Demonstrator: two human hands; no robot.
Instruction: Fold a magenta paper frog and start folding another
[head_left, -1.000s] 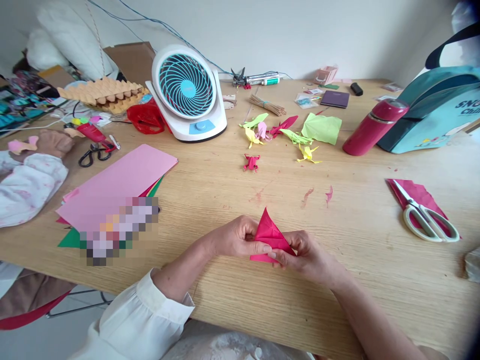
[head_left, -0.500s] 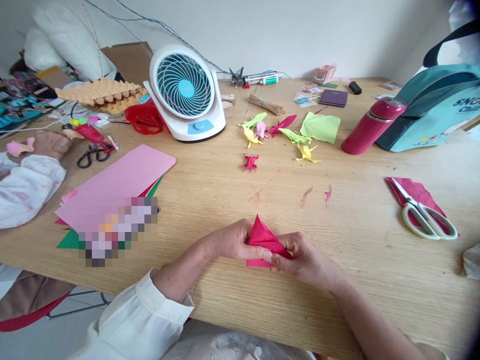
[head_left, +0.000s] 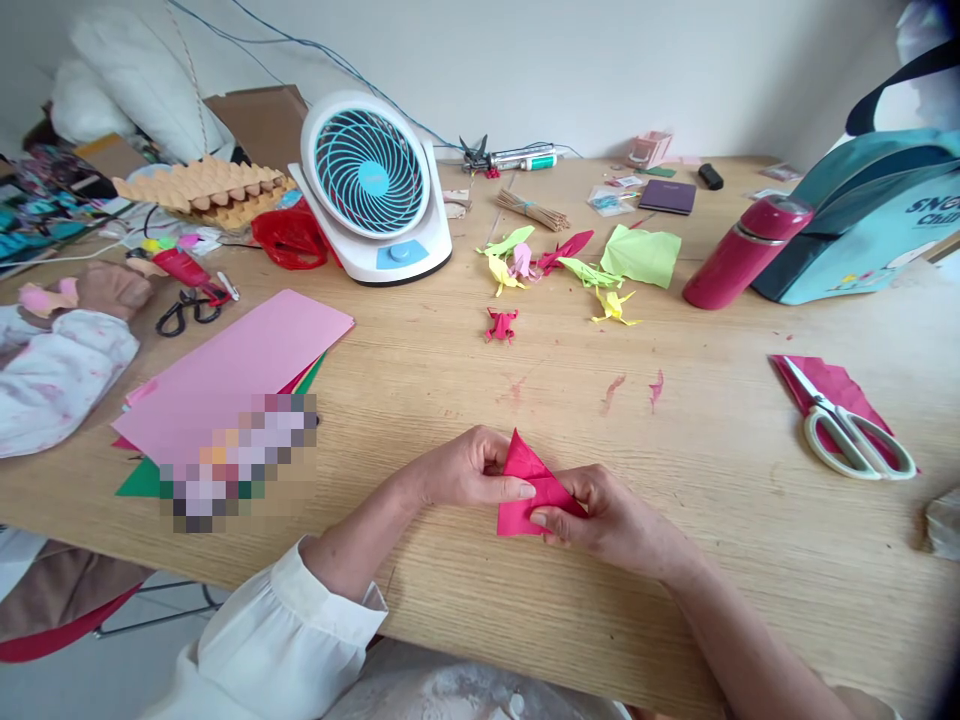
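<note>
A folded piece of magenta paper (head_left: 525, 490) lies low over the wooden table (head_left: 720, 560) near its front edge, its point facing away from me. My left hand (head_left: 466, 470) pinches its left side with thumb and fingers closed. My right hand (head_left: 604, 518) grips its right side, fingers curled over the fold. Both hands rest close to the tabletop.
A stack of coloured paper sheets (head_left: 240, 370) lies at left, a white and blue fan (head_left: 371, 180) behind it. Several small origami figures (head_left: 562, 265) sit mid-table. White scissors (head_left: 851, 435) lie on magenta scraps at right, beside a red flask (head_left: 742, 255) and teal bag (head_left: 870, 215). Another person's sleeve (head_left: 52, 375) lies far left.
The magenta paper has been pressed lower and flatter toward the table. My left fingers shifted onto its upper left edge, my right fingers slid along the fold.
</note>
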